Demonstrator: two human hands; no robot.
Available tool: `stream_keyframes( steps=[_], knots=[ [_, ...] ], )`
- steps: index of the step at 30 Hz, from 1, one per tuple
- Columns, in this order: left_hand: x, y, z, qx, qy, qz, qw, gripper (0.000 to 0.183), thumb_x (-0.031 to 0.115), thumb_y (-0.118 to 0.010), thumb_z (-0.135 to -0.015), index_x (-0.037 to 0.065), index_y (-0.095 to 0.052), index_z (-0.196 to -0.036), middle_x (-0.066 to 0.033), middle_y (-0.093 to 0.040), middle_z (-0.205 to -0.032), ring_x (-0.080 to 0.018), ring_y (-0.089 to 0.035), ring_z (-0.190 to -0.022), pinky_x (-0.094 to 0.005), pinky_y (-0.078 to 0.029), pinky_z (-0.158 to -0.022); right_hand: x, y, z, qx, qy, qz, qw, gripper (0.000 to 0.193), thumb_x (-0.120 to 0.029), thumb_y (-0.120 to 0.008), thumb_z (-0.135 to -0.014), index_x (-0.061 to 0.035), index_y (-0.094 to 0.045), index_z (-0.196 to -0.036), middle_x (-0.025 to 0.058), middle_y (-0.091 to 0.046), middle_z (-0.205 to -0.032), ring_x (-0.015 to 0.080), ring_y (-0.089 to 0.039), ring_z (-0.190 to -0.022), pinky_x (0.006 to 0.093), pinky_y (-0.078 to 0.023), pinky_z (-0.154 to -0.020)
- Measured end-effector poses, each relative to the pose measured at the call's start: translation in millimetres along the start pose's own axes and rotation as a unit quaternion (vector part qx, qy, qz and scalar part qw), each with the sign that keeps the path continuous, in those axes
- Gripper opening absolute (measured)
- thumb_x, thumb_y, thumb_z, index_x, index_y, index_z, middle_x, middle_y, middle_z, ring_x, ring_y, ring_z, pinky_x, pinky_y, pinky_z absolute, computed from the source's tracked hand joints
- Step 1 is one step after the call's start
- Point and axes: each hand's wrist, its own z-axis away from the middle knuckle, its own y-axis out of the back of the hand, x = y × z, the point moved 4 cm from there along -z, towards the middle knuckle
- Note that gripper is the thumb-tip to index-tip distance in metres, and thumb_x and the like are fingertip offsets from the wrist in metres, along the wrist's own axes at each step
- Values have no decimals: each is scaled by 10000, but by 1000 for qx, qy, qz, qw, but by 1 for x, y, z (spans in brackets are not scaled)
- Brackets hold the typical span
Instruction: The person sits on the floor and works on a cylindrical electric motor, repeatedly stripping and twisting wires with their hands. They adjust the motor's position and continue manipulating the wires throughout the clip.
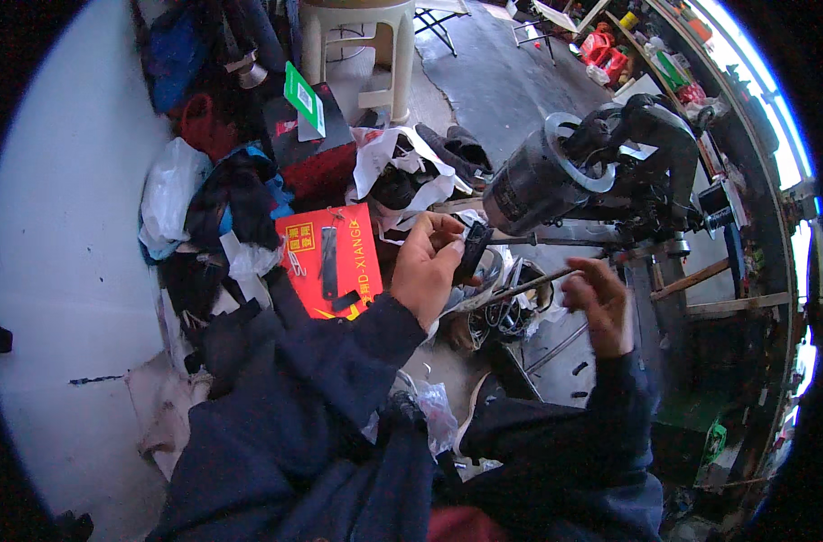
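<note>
Dull, dark metal is seen on the cylinder (529, 185) beyond the right hand (599, 305); smooth card on the red packet (348, 262) left of the left hand (430, 269).

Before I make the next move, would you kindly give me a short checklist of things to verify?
1. Left hand on the dark piece: ok, thumb and fingers are at it.
2. Dark piece touching the machine: cannot tell.
3. Right hand touching the metal rod: cannot tell, fingers blurred.
4. Red package within view: ok.
5. Floor tidy: not ok, shoes lie about.
</note>
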Motion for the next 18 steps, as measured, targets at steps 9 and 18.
stream_keyframes(
  steps=[9,18],
  knots=[
    [-5,10,0,-60,77,-48,994,176,82,-560,-945,-20,-574,-1089,-79,-650,-915,-131,-661,-720,-261,-532,-630,-52,-88,-2,22,60,-158,985,450,-183,-639,-938,-29,-504,-1339,42,-578,-879,104,-564,-673,255,-481,-600],
    [-15,13,-6,-106,85,-15,991,147,148,-595,-973,19,-625,-1036,-36,-657,-894,-118,-646,-747,-256,-521,-609,-72,-132,28,-9,182,66,981,583,-2,-621,-887,-6,-440,-1442,92,-628,-836,156,-601,-741,301,-511,-699]
  ],
)
